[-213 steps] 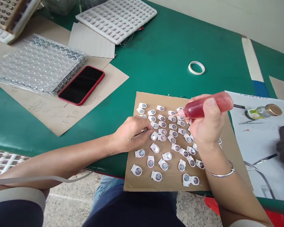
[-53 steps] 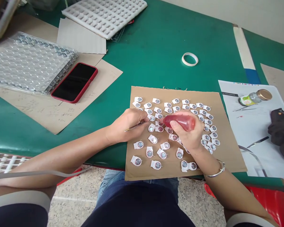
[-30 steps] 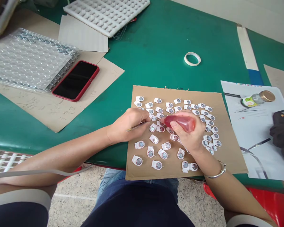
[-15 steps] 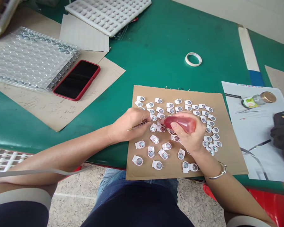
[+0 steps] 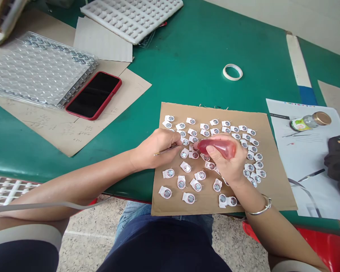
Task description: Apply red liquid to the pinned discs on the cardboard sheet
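A brown cardboard sheet point(image 5: 277, 189) at the table's front edge bears several small round parts with white tabs point(image 5: 166, 192). Over its left side, my left hand point(image 5: 158, 149) is closed on thin metal tweezers point(image 5: 166, 150), whose tips are beside the parts. My right hand point(image 5: 232, 162) is wrapped round a soft red bottle point(image 5: 217, 147) held on its side above the middle of the sheet. The bottle's nozzle points left, close to the parts near the tweezers. Some parts are hidden beneath my right hand.
A red-cased phone point(image 5: 93, 95) and clear plastic trays point(image 5: 39, 71) lie at the left. A tape roll point(image 5: 232, 72) is behind the sheet. On white paper point(image 5: 283, 147) at the right stand out a small glass bottle point(image 5: 310, 121) and a black object point(image 5: 338, 162).
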The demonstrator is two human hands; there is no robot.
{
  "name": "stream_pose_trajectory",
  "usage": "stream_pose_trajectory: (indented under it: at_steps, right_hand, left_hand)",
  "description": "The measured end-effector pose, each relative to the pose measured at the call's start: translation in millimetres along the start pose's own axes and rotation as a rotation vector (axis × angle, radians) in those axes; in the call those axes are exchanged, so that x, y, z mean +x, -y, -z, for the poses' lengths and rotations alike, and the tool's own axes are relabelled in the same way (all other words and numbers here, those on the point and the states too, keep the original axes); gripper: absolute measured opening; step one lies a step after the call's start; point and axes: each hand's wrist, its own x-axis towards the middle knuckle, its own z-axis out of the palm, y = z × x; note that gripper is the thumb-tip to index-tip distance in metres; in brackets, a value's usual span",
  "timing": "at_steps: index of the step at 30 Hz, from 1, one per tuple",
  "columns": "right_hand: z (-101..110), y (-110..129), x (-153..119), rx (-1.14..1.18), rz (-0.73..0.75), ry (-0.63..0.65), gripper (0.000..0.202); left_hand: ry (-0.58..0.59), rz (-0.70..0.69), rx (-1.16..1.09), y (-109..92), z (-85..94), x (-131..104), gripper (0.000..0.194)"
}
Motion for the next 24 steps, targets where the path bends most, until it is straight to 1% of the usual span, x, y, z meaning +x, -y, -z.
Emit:
stream_pose_trajectory:
  at_steps: [5, 10, 16, 24]
  right_hand:
    - [-0.7, 1.2, -0.3, 0.009, -0.004, 0.015, 0.020]
    - [-1.1, 1.3, -0.7, 0.013, 0.010, -0.001, 0.020]
    - [-1.6, 1.2, -0.6, 0.017, 0.000, 0.013, 0.019]
    - [-2.8, 3.0, 0.4, 0.050, 0.032, 0.034, 0.021]
  left_hand:
    - [0.003, 0.008, -0.001, 0.7, 0.2, -0.1, 0.009]
    - [0.030, 0.021, 0.010, 0.4, 0.8, -0.2, 0.010]
    - [0.027, 0.031, 0.000, 0.4, 1.0, 0.0, 0.009]
    - [0.036, 0.045, -0.023, 0.7, 0.6, 0.3, 0.010]
